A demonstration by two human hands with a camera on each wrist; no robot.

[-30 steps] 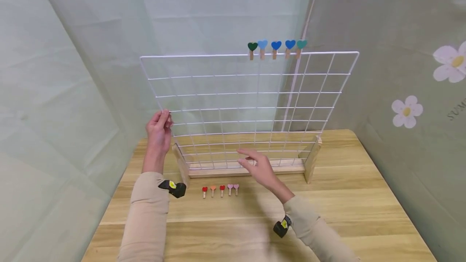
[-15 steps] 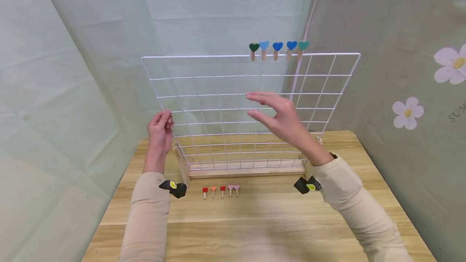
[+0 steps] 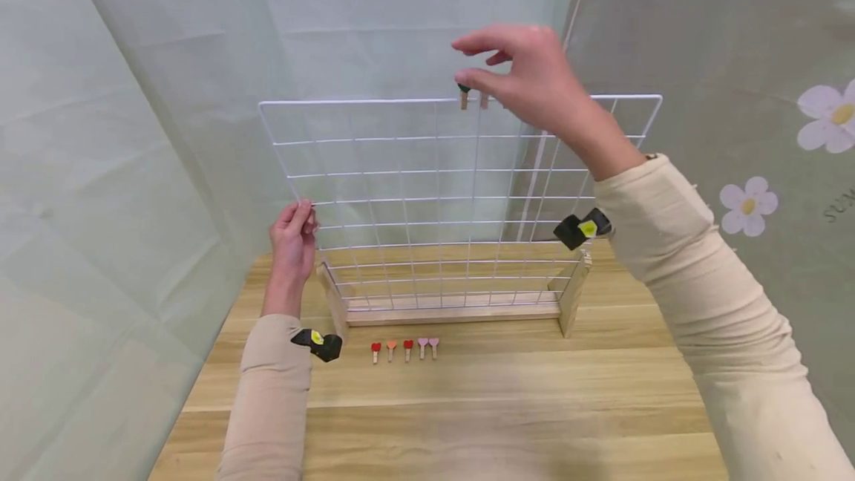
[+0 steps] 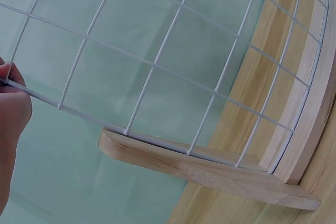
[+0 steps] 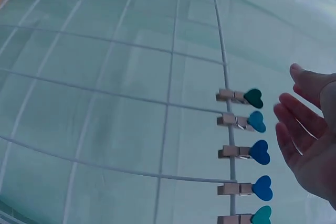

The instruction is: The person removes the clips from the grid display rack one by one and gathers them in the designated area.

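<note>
Behind the right hand [image 3: 534, 80], half-hidden heart pegs [image 3: 464, 93].

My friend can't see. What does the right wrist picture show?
An open right hand reaches toward five heart clips pinned in a row along the edge of a white wire grid, without touching them. Pale green cloth hangs behind.

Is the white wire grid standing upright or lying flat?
Upright. The white wire grid stands in its wooden base on the table, and the left hand grips its edge.

text: "SU", cut off by the frame edge | on: flowered backdrop [image 3: 768, 95]; right side | other text: none legible
</note>
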